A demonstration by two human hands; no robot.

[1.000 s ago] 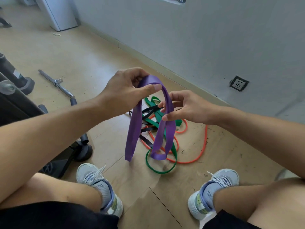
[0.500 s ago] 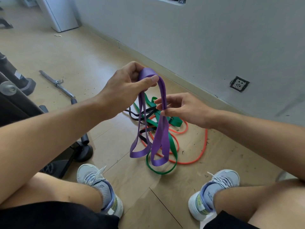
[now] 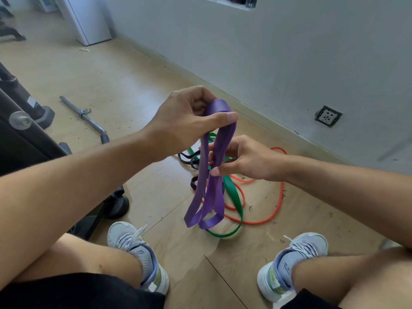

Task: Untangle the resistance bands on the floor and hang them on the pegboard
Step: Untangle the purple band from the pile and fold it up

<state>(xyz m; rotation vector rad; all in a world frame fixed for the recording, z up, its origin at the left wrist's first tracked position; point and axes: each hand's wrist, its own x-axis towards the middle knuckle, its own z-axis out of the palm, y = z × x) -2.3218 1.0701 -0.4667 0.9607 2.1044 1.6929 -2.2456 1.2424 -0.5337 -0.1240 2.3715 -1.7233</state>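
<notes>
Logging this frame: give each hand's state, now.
Left hand: grips the top of the purple band.
Right hand: pinches the purple band lower down.

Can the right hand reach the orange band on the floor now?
Probably yes, once it lets go: the right hand pinches the purple band, but the orange band lies uncovered just below it.

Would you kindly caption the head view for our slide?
Both hands, left and right, hold the purple band above tangled green, orange and black bands.

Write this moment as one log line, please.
left hand: holds purple band | right hand: pinches it | others: floor
</notes>
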